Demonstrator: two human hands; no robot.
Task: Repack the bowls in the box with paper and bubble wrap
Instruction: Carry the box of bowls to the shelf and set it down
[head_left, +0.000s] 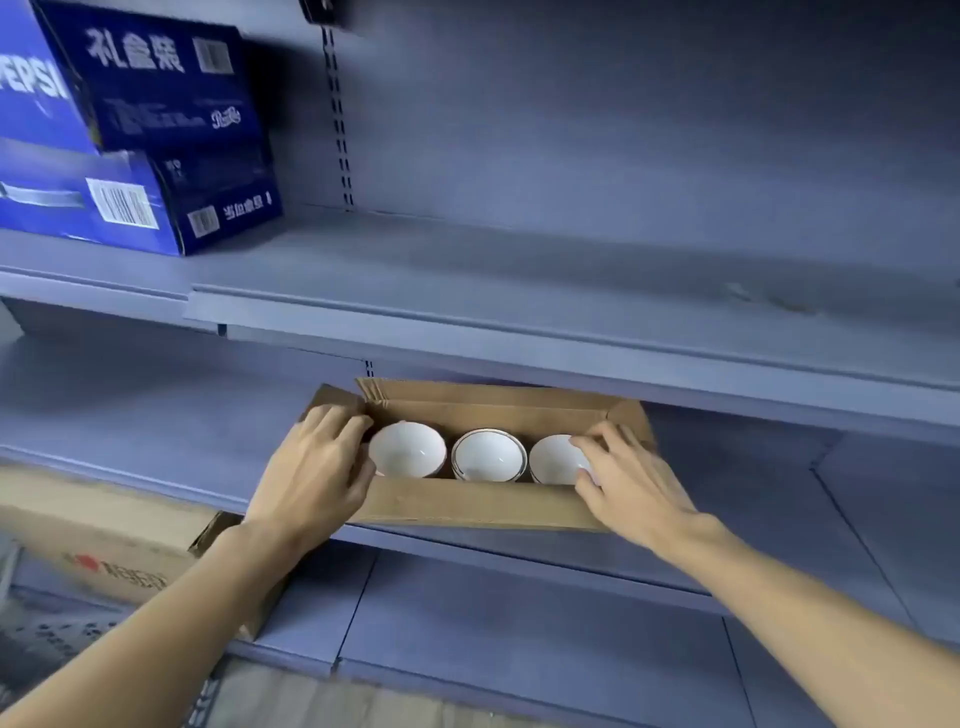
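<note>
An open brown cardboard box (467, 501) sits on a blue-grey shelf, its flaps folded outward. Inside stand three white bowls in a row: a left bowl (408, 449), a middle stack of bowls (488, 456) with gold rims, and a right bowl (556, 460). My left hand (317, 467) grips the box's left end, fingers curled over the edge. My right hand (623, 473) grips the right end, with fingers over the right bowl's rim and thumb on the front wall. No paper or bubble wrap is in view.
The upper shelf (519, 291) juts out just above the box's back. Blue Pepsi cartons (140, 140) are stacked at the upper left. A larger brown carton (104, 540) stands on the lower shelf at the left. The lower shelf (519, 623) lies below the box.
</note>
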